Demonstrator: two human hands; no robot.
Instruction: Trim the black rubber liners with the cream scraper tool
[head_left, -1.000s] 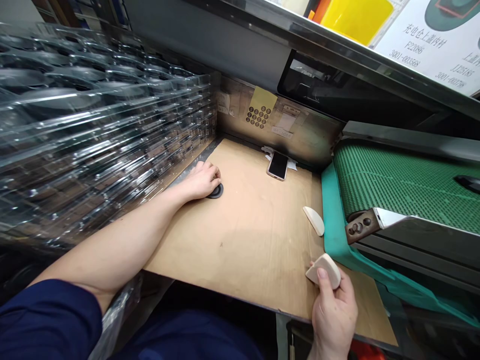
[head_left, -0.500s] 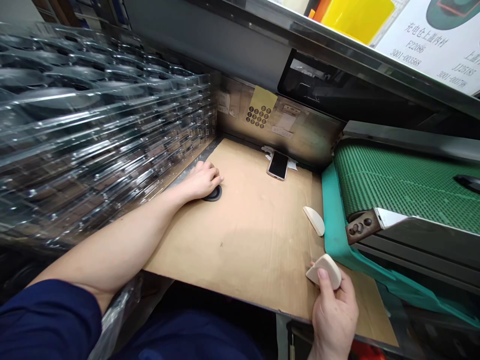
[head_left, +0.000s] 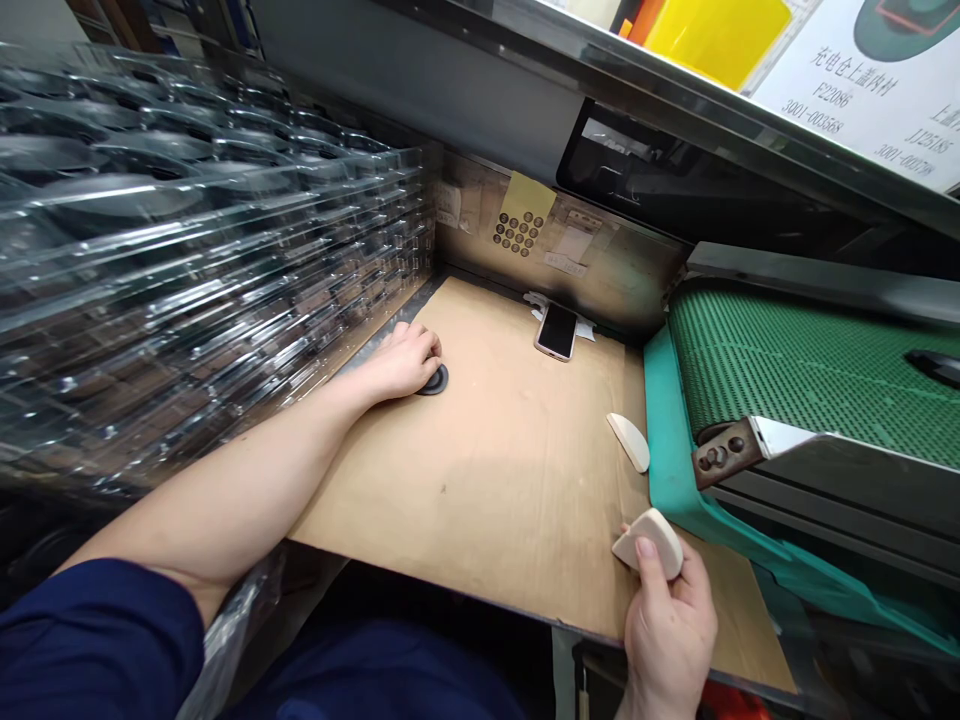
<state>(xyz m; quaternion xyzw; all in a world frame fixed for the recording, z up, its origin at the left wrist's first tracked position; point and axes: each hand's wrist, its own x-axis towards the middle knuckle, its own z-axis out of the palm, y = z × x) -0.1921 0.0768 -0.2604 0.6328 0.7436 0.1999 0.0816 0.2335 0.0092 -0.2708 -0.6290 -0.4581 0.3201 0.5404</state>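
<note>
My left hand (head_left: 409, 362) rests on the cardboard sheet (head_left: 517, 480) with its fingers curled over a dark round disc-like piece (head_left: 436, 379). The disc pokes out from beneath the fingers on the right; the rest of it is covered. Down at the right front, my right hand (head_left: 671, 610) grips a cream, rounded scraper-like piece (head_left: 651, 541) between thumb and fingers, held over the cardboard. A similar pale half-moon piece (head_left: 630, 442) lies flat near the cardboard's right side, apart from both hands.
Stacked clear plastic trays (head_left: 225, 270) rise along the left. A phone (head_left: 556, 332) lies at the back by a metal panel (head_left: 480, 205) with paper labels. On the right stands a green conveyor belt (head_left: 810, 360) beside a teal bin edge (head_left: 664, 430). A metal shelf edge (head_left: 675, 95) runs overhead.
The dark disc has slid slightly right and up from under my left hand, whose fingers have curled in a little. My right hand and the cream piece have stayed in place.
</note>
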